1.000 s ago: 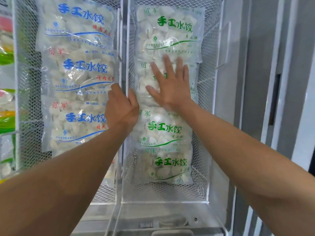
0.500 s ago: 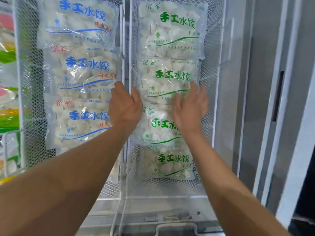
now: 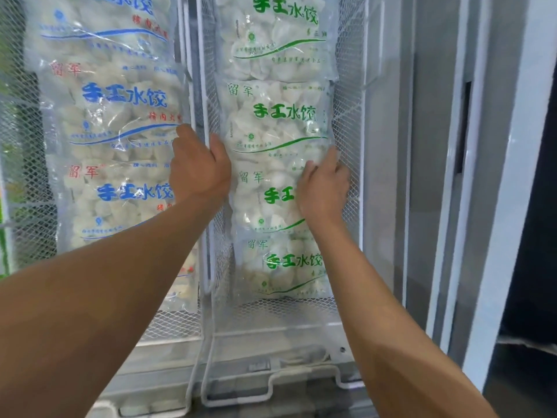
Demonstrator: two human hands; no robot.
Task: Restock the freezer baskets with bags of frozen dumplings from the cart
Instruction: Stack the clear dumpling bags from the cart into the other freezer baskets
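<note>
Reaching up from the bottom of the view, two bare forearms stretched toward a pair of white wire-mesh freezer baskets standing side by side. Nearest the viewer, the right basket ended in a white wire handle bent into a looped shape.

The left hand gripped the upright white frame where the two baskets met, its fingers curled around the bar and its thumb resting by the left edge of the green stack. The right hand lay on the third green-print bag, fingers bent around that bag's right edge beside the mesh wall.

Four clear plastic bags of pale, lumpy frozen dumplings overlapped like shingles in the right basket, each printed in green with 手工水饺 above a curved green stripe and the smaller characters 留军 at the upper left. The lowest green-print bag sat near the mesh floor; the second green-print bag and the top green-print bag rose above it.

The left basket held similar blue-print bags, reading 手工水饺 in blue, with 留军 and other small text in red. To the right stood the smooth grey-white freezer frame.
</note>
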